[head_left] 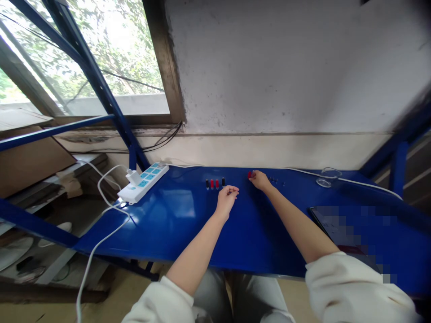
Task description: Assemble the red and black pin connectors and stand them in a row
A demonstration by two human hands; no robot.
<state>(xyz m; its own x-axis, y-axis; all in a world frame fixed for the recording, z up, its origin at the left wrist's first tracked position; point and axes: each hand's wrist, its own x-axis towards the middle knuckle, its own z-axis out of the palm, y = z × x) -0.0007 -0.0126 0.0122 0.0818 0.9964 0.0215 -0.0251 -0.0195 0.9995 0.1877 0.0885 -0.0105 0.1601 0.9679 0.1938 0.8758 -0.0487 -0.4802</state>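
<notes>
Above the blue table, my right hand (261, 180) pinches a small red piece (249, 175) between thumb and fingertips. My left hand (226, 200) is to its left and nearer to me, its fingers curled toward the thumb; whatever they hold, if anything, is too small to make out. Just beyond the left hand is a short row of small cylindrical pieces: a black piece (207, 184), a red piece (212, 184), another red piece (217, 184) and a black piece (223, 181). Several tiny, dark, shiny parts (276, 181) lie right of my right hand.
A white power strip (143, 185) with a plugged-in adapter sits at the table's left end, its cable hanging over the edge. On the right are a clear round container (323, 183) and a dark flat device (332, 224), partly pixelated. Blue frame posts (123, 130) flank the table.
</notes>
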